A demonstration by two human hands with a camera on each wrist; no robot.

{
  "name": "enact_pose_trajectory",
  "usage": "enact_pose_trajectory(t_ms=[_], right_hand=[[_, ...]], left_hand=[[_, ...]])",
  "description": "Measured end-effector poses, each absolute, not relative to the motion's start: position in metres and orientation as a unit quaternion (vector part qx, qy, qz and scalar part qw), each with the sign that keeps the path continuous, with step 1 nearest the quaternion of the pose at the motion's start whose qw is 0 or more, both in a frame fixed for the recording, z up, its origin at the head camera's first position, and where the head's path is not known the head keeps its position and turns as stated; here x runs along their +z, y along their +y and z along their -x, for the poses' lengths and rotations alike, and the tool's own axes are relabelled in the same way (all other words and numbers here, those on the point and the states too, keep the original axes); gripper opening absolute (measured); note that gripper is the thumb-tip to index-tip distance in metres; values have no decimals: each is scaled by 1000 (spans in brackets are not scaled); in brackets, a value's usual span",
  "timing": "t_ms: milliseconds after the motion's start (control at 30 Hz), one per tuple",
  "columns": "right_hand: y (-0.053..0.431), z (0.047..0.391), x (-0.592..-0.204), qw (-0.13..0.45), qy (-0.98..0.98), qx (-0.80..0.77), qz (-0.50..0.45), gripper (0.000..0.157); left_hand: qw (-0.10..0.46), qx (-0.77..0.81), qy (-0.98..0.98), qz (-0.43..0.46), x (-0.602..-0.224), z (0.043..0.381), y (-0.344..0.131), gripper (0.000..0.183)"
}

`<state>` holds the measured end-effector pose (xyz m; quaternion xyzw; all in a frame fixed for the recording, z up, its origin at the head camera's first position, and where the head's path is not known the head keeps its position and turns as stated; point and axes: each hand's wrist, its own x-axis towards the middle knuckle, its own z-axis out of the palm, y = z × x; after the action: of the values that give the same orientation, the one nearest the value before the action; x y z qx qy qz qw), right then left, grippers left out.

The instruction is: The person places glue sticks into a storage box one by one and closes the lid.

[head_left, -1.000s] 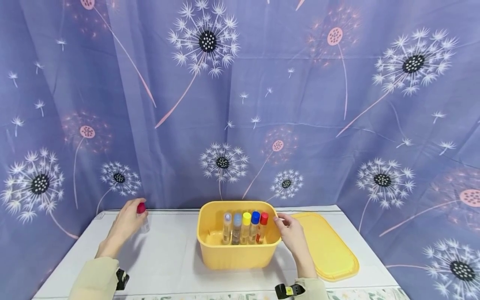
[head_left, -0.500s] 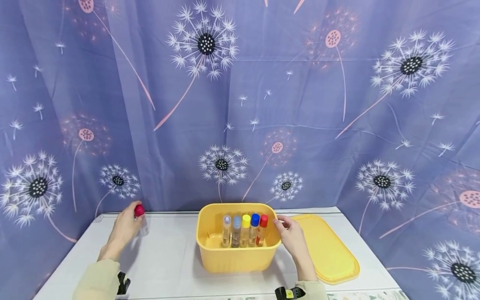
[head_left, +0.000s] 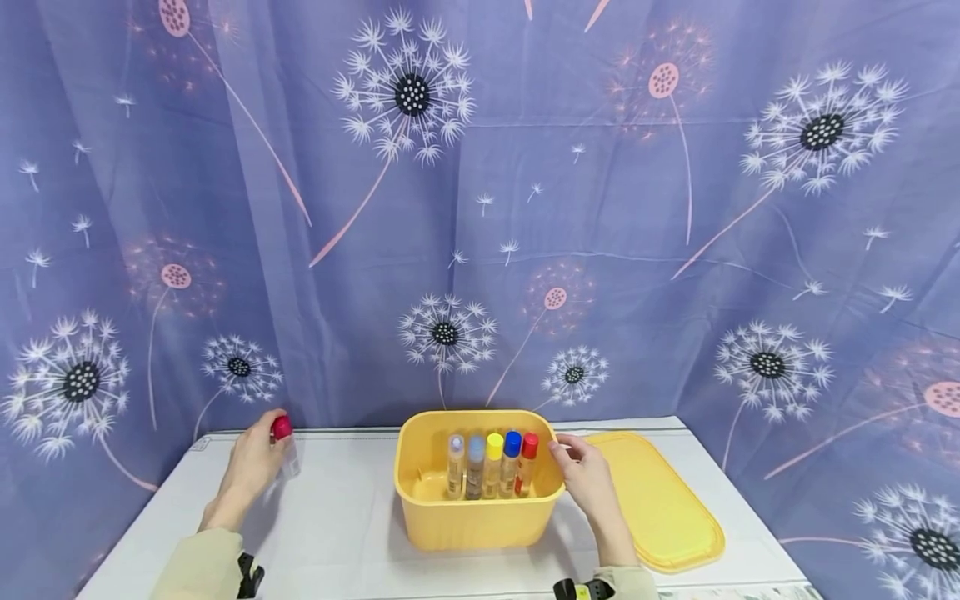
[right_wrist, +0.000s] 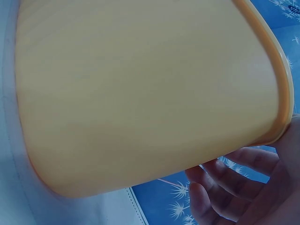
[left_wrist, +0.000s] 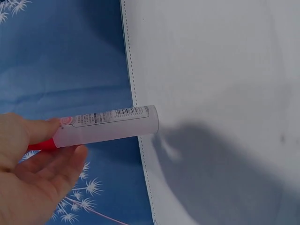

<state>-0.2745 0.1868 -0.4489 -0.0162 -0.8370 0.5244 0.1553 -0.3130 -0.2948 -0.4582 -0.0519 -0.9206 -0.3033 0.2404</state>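
Observation:
My left hand (head_left: 251, 462) pinches a translucent tube with a red cap (head_left: 282, 427), out on the table's left side. In the left wrist view the tube's body (left_wrist: 110, 125) shows printed text and a barcode, with thumb and fingers around the cap end. Whether its bottom touches the table I cannot tell. At the centre stands an open yellow box (head_left: 474, 527), and my right hand (head_left: 588, 479) holds its right rim. Several capped tubes (head_left: 492, 467) stand in a row inside it. The right wrist view shows bent fingers (right_wrist: 234, 180) beside the box wall; the gripping point is hidden.
A flat yellow lid (head_left: 667, 504) lies on the table right of the box, partly behind my right hand. The white table (head_left: 337, 508) ends at the back against a blue dandelion-print curtain (head_left: 480, 208).
The head view has shifted slightly, so everything sits a little lower. My left hand still holds the red-capped tube at nearly the same spot; the right hand stays on the box rim.

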Motion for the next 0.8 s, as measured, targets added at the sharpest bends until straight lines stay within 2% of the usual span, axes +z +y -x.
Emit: enact_pose_trajectory(t_ms=[367,800], right_hand=[[187,274,-450,157,-836,526,12,27],[189,275,-449,150,-837,525,16,27]], left_hand=[[291,-310,-903,59,-454,309,-283,42],[302,-320,-894,86,-438,305,-266,43]])
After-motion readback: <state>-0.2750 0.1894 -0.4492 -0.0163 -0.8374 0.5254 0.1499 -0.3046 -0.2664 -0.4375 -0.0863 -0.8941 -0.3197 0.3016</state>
